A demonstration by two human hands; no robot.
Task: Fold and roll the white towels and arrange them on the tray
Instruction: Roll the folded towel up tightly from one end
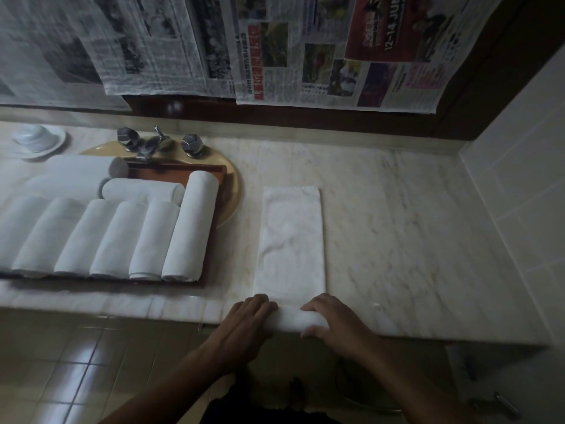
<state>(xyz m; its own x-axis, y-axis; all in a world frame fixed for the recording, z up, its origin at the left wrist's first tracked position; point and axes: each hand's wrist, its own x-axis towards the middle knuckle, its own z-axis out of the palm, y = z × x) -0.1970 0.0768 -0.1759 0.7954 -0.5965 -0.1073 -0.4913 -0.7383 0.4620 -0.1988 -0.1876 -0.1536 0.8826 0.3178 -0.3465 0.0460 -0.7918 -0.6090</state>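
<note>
A white towel (292, 240) lies folded into a long narrow strip on the marble counter, running away from me. Its near end is rolled into a short tube (295, 319) at the counter's front edge. My left hand (244, 324) rests on the left end of that roll and my right hand (333, 321) on the right end, the fingers lying over the top. To the left, a brown tray (211, 172) holds several rolled white towels (153, 240) side by side, with more rolls (143, 191) laid crosswise behind them.
The tray sits over a beige sink (234, 191) with a metal tap and two knobs (156, 143). A white lidded dish (38, 139) stands at the far left. Newspaper (305, 50) hangs on the wall behind. A tiled wall (519, 194) bounds the counter on the right.
</note>
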